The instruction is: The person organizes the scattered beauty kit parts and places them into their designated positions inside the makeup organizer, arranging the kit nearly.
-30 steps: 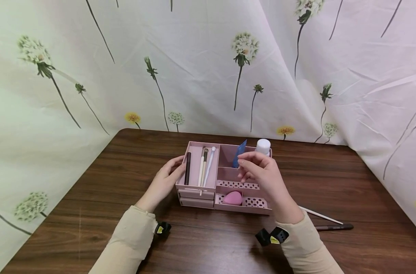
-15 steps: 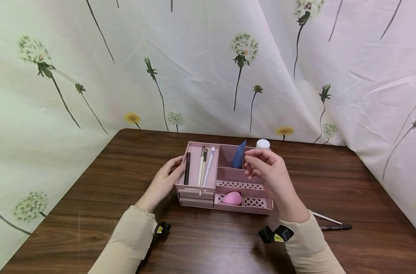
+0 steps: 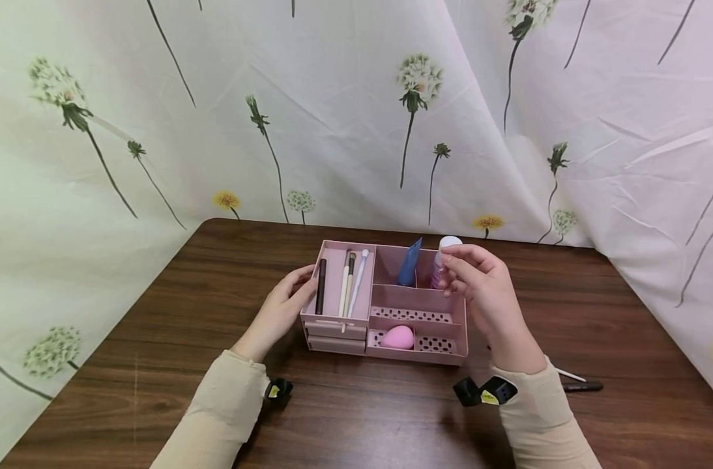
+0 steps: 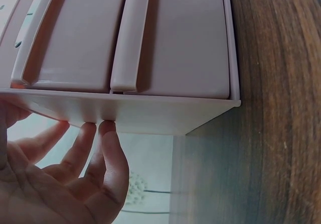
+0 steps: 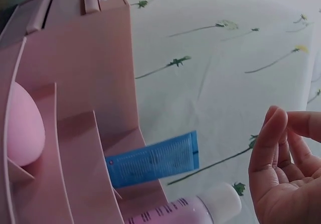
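Note:
A pink desktop organizer [image 3: 418, 296] stands on the table. My left hand [image 3: 277, 312] rests at its left side; in the left wrist view its fingertips [image 4: 108, 128] touch the outer side wall. My right hand [image 3: 491, 293], loosely bent and holding nothing, hovers at the right rear. In the head view it overlaps a pink bottle with a white cap [image 5: 220, 204], but the right wrist view shows a gap between them. Left of the bottle, a blue tube [image 3: 409, 264] leans in a rear compartment. A pink makeup sponge [image 3: 399, 337] sits in a front compartment.
Several makeup brushes [image 3: 346, 286] and a dark pen-like stick [image 3: 321, 286] lie in the organizer's top tray. Two small drawers [image 4: 185, 43] sit below it. Right of my right wrist, a white stick [image 3: 572, 375] and a dark stick [image 3: 585, 386] lie on the table.
My right hand has moved right and slightly up, away from the blue tube, uncovering the tube and the pink bottle's body. My left hand has stayed at the organizer's side.

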`<state>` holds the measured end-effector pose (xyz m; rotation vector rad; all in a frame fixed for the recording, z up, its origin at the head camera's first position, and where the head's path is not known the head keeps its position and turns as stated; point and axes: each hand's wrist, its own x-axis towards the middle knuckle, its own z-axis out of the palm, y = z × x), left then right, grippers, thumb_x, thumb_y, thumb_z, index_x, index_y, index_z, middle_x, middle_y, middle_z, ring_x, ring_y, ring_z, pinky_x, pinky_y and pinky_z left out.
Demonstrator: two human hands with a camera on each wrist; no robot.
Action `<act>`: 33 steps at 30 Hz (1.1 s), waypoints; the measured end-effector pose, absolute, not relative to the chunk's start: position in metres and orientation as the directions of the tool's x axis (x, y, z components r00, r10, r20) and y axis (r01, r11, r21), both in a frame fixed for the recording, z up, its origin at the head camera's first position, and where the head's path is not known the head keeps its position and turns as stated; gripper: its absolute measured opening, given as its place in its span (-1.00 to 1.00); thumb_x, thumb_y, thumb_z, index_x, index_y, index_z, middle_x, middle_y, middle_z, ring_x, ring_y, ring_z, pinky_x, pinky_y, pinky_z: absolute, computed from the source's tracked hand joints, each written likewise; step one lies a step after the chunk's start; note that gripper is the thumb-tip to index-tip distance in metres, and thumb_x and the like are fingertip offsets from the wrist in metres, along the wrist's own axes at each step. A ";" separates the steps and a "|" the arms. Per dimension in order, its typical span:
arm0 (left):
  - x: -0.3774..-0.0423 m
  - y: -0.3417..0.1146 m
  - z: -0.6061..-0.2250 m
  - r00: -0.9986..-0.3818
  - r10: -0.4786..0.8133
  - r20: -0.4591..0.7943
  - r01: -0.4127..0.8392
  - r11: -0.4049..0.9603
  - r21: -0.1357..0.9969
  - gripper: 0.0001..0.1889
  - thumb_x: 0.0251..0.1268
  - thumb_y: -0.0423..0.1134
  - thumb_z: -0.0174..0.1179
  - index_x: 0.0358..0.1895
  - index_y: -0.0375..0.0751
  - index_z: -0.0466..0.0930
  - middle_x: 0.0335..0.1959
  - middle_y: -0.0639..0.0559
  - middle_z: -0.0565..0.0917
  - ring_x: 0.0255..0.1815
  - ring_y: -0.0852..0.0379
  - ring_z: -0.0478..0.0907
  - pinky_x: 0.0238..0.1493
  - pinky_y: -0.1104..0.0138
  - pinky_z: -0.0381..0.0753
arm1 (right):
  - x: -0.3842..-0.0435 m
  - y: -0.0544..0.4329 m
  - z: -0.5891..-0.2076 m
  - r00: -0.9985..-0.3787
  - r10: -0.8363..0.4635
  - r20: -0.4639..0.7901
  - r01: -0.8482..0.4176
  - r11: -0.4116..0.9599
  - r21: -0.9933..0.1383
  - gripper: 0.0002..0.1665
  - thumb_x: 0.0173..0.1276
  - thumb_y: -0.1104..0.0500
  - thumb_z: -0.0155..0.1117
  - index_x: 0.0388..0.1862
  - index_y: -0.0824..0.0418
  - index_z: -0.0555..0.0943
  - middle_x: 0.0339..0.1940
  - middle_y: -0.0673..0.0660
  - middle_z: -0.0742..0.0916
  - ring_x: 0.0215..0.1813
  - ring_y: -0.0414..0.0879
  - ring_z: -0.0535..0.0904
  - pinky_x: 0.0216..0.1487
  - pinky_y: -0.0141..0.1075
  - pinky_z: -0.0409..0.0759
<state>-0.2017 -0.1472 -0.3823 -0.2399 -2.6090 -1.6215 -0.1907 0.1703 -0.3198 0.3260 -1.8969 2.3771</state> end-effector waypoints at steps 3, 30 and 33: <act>-0.202 -0.147 -0.382 -0.985 0.101 0.137 0.168 0.436 0.884 -0.49 0.56 -0.05 -0.02 0.44 -0.21 0.32 0.28 -0.28 0.50 0.31 -0.16 0.42 0.33 0.00 0.34 | -0.191 0.176 -0.318 -0.975 -0.061 0.213 -0.191 -0.255 -0.948 -0.71 0.44 0.37 0.15 -0.30 0.02 0.71 -0.47 -0.03 0.70 -0.52 -0.21 0.61 -0.46 -0.42 0.59; -0.199 -0.149 -0.379 -0.984 0.109 0.142 0.175 0.418 0.891 -0.50 0.57 -0.08 -0.04 0.43 -0.24 0.32 0.30 -0.29 0.49 0.29 -0.16 0.45 0.31 0.02 0.36 | -0.203 0.256 -0.317 -0.980 -0.018 0.197 -0.187 -0.236 -0.954 -0.75 0.42 0.38 0.20 -0.31 0.11 0.75 -0.52 0.01 0.73 -0.55 -0.19 0.63 -0.48 -0.40 0.61; -0.199 -0.149 -0.379 -0.984 0.111 0.137 0.172 0.416 0.893 -0.49 0.57 -0.08 -0.03 0.44 -0.24 0.32 0.29 -0.30 0.49 0.29 -0.16 0.44 0.32 0.01 0.35 | -0.202 0.265 -0.320 -0.984 -0.033 0.176 -0.166 -0.210 -0.964 -0.74 0.43 0.38 0.19 -0.29 0.10 0.75 -0.52 0.00 0.73 -0.53 -0.19 0.63 -0.47 -0.40 0.61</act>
